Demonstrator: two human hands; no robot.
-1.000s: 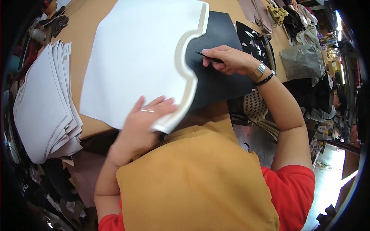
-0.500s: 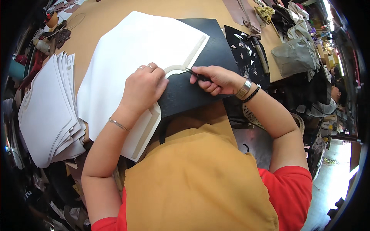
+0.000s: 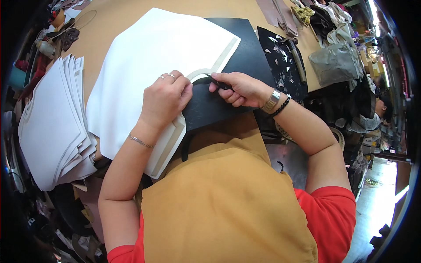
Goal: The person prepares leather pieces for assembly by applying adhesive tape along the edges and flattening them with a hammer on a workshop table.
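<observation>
Trimming or nicking along the curved border seems to be the step in hand, though the exact cut cannot be made out. The white sheet (image 3: 136,57) is spread on the tan table (image 3: 105,22) and partly over the black board (image 3: 219,105), its near end lying beside the apron (image 3: 219,197). At the cut-out curve, the bordered edge, lined with a beige strip (image 3: 225,53), is pinched by the closed fingers of the left hand (image 3: 164,98). A small dark tool (image 3: 222,83) is gripped by the right hand (image 3: 241,90), its tip set at the far end of the curve. For clean work, the edge is best held taut near the tip, with the left fingertips clear of it. Short, shallow strokes are advised, and the sheet should be turned rather than the wrist twisted.
</observation>
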